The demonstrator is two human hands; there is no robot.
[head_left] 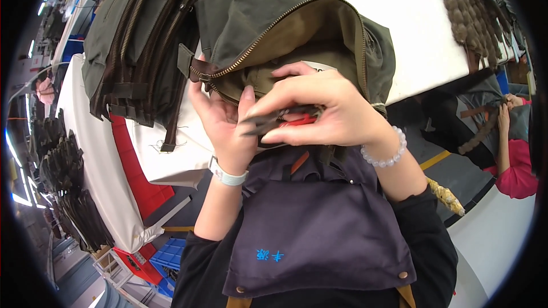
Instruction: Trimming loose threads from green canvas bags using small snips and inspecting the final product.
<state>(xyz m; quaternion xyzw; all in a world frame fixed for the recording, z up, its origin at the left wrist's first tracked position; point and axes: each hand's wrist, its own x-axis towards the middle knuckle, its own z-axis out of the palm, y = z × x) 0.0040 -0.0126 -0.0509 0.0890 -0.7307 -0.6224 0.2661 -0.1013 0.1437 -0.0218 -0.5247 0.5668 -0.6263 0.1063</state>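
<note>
Snips [304,120] with red handles sit in the person's right hand [334,108], before an olive zippered bag [245,28] gaping on the white desk [411,40]. The left hand [225,128] touches the bag's zipper [204,77] end; whether it grips cannot be told.

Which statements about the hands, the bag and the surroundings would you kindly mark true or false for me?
1. The right hand holds a dark-and-red tool. True.
2. The bag's zipper is fully closed. False: the zipper of the green bag gapes open.
3. The bead bracelet is on the left wrist. False: the bead bracelet is on the right; the left has a pale wristband.
4. Green zippered pieces lie left of the bag. True.
</note>
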